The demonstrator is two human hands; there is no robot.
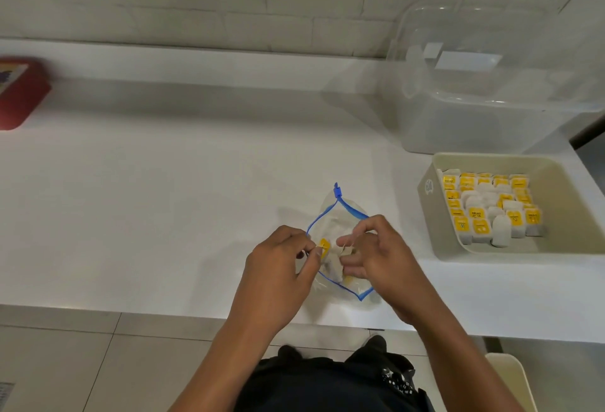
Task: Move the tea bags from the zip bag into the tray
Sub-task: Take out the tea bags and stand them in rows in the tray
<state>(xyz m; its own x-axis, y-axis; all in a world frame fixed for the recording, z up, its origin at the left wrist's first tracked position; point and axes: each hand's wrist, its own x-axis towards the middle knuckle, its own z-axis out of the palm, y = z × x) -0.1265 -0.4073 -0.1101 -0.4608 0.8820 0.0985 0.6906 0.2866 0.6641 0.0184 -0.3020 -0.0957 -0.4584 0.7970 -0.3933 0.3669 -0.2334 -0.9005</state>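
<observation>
**Tea bags at the open zip bag, tray part filled**

A clear zip bag (339, 248) with a blue seal and blue slider is laid on the white countertop (163, 198), near its front edge, with its mouth spread wide. White tea bags (332, 266) with yellow tags are seen inside the opening.

The left hand (278, 270) is placed at the left side of the mouth; a yellow tag (323, 245) is pinched between its thumb and forefinger, the other fingers being curled.

The right hand (379, 254) is placed over the right side of the mouth, its fingers curled; a thin string is pinched between thumb and forefinger, while the lower fingers are touching the tea bags.

A beige tray (556, 248) is set well apart to the right, with many yellow-tagged tea bags (487, 208) stood in rows in it.

A clear plastic container (484, 84) is stood just behind the tray. A red box (23, 94), blurred, is seen at the far left edge.
</observation>
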